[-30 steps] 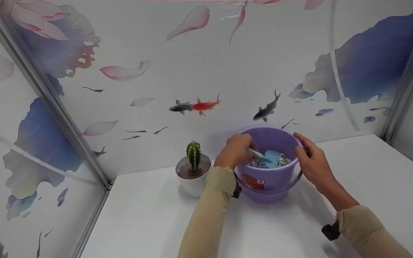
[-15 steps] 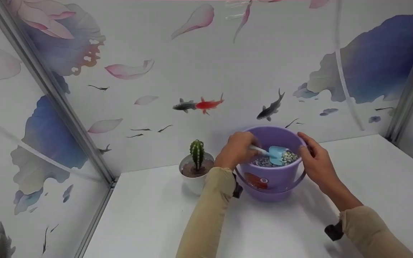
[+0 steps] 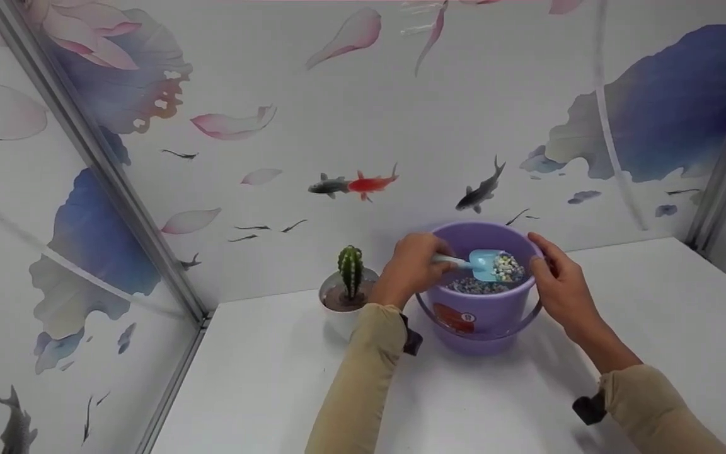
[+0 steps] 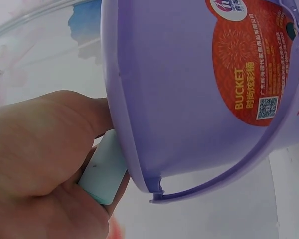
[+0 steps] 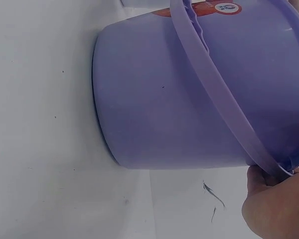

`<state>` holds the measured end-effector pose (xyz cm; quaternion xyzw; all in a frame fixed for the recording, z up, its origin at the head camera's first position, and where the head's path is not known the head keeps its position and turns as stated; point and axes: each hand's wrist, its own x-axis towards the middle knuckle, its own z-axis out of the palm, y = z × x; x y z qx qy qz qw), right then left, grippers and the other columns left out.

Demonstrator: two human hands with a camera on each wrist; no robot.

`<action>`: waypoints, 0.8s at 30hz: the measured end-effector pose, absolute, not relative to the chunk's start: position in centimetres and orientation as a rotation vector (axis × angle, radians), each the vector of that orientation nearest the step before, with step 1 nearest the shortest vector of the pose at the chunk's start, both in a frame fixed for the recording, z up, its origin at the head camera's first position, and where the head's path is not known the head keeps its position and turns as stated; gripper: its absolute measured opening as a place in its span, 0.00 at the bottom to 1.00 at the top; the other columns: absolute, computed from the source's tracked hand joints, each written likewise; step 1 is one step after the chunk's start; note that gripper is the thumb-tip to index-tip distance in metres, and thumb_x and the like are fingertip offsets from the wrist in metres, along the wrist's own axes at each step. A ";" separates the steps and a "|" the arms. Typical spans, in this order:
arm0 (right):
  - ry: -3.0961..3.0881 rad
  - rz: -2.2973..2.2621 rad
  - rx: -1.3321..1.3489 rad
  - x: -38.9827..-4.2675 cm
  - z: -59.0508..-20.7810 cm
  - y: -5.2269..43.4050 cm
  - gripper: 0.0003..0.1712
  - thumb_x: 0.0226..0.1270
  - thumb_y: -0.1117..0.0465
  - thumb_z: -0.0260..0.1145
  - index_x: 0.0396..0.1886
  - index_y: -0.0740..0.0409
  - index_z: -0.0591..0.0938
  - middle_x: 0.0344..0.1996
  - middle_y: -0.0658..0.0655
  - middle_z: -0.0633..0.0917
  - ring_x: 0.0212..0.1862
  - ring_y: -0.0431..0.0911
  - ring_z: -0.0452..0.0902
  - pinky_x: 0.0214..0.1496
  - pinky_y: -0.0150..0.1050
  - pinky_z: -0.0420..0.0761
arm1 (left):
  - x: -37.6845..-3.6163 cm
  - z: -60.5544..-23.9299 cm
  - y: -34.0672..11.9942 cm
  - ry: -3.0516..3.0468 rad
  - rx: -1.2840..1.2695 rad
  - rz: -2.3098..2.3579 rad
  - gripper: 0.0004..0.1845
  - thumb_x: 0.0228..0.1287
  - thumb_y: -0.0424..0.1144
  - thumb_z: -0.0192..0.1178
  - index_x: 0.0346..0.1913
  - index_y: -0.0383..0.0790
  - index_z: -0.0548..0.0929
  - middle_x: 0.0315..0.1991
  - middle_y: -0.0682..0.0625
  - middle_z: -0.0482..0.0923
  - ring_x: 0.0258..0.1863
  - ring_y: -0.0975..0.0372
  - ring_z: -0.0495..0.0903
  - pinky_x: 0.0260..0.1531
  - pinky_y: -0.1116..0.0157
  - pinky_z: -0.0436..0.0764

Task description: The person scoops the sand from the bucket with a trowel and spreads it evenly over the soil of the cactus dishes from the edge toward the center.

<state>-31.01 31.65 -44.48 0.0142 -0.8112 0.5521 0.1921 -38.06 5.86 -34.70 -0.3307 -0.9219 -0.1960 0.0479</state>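
Note:
My left hand (image 3: 414, 265) grips the pale handle (image 4: 107, 169) of a small light-blue shovel (image 3: 483, 265). Small pale, mixed-colour pebbles (image 3: 508, 267) lie on the shovel's blade, which is raised just above the gravel (image 3: 473, 286) inside a purple bucket (image 3: 476, 321). At the bucket's right rim, my right hand (image 3: 561, 287) holds on, thumb on the near side and fingers around the far side. The bucket's own handle (image 5: 214, 92) hangs down across its front. In the left wrist view the bucket wall hides the blade.
A green cactus (image 3: 351, 274) stands in a white pot (image 3: 338, 321) left of the bucket, partly behind my left wrist. Both stand on a white table (image 3: 464, 403). A printed wall panel (image 3: 338, 126) rises close behind, with another at the left.
The shovel has come up out of the gravel, its blade levelled and bearing pebbles. My right hand has stayed on the bucket rim. The head view has shifted slightly.

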 end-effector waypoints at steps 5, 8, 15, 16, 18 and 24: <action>-2.270 1.540 0.034 -31.0 -44.6 31.7 0.34 0.91 0.49 0.47 0.89 0.49 0.58 0.86 0.60 0.63 0.85 0.59 0.62 0.66 0.15 0.69 | -37.9 -34.7 5.1 -2.796 -1.004 -0.564 0.11 0.76 0.45 0.70 0.53 0.46 0.94 0.51 0.54 0.93 0.55 0.58 0.85 0.61 0.60 0.82; -2.267 1.546 0.025 -31.1 -44.7 31.7 0.34 0.91 0.49 0.47 0.89 0.49 0.58 0.86 0.59 0.63 0.85 0.59 0.61 0.68 0.17 0.69 | -37.7 -34.6 4.5 -2.776 -0.988 -0.560 0.12 0.76 0.46 0.70 0.55 0.46 0.94 0.53 0.54 0.92 0.57 0.56 0.84 0.63 0.57 0.80; -2.215 1.599 0.023 -30.9 -44.4 31.3 0.34 0.91 0.49 0.48 0.88 0.53 0.60 0.86 0.61 0.62 0.86 0.59 0.59 0.70 0.17 0.68 | -36.9 -34.5 2.9 -2.731 -0.932 -0.639 0.12 0.76 0.46 0.70 0.55 0.48 0.94 0.52 0.54 0.92 0.59 0.54 0.83 0.66 0.52 0.76; -2.218 1.596 0.015 -30.9 -44.4 31.2 0.34 0.91 0.49 0.48 0.88 0.53 0.59 0.87 0.61 0.62 0.86 0.59 0.59 0.72 0.19 0.68 | -36.8 -34.5 2.7 -2.735 -0.915 -0.661 0.12 0.76 0.46 0.70 0.55 0.48 0.94 0.52 0.54 0.92 0.58 0.54 0.82 0.66 0.51 0.76; -2.231 1.586 0.002 -31.0 -44.4 31.2 0.34 0.91 0.49 0.47 0.89 0.53 0.59 0.87 0.61 0.61 0.86 0.60 0.58 0.75 0.24 0.68 | -36.5 -34.5 2.4 -2.740 -0.880 -0.703 0.11 0.76 0.46 0.70 0.54 0.48 0.94 0.51 0.54 0.92 0.57 0.55 0.81 0.65 0.50 0.74; -2.259 1.546 -0.007 -31.3 -44.5 31.5 0.34 0.91 0.49 0.46 0.89 0.52 0.59 0.86 0.61 0.62 0.86 0.61 0.59 0.76 0.29 0.68 | -35.9 -34.8 1.1 -2.677 -0.873 -0.779 0.10 0.76 0.43 0.70 0.52 0.45 0.94 0.49 0.52 0.92 0.52 0.57 0.81 0.63 0.53 0.76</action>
